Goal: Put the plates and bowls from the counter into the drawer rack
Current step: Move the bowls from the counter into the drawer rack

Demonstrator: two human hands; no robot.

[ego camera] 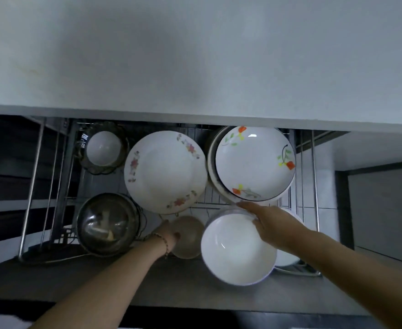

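Both hands are down in the drawer rack [213, 194], on the near side of the big pink-flowered plate [165, 172]. My left hand [169, 236] is curled round the rim of a small brown bowl [189, 237], just below that plate's near edge. My right hand [273, 227] lies over the far rim of a white bowl [236, 249], near and to the right of the flowered plate. Its fingers are stretched out, and the blur keeps me from telling whether it pinches the rim or only rests there.

Much looks done. To the right of the flowered plate sits a stack topped by an orange-flowered plate [254, 162]; to its left, a small white bowl [104, 148] nests in a dark glass dish; left and nearer me is a steel bowl [108, 224]. I judge these two bowls are the ones being settled now. Whether more wait on the counter [195, 55] beyond the plate, I cannot tell from this view.
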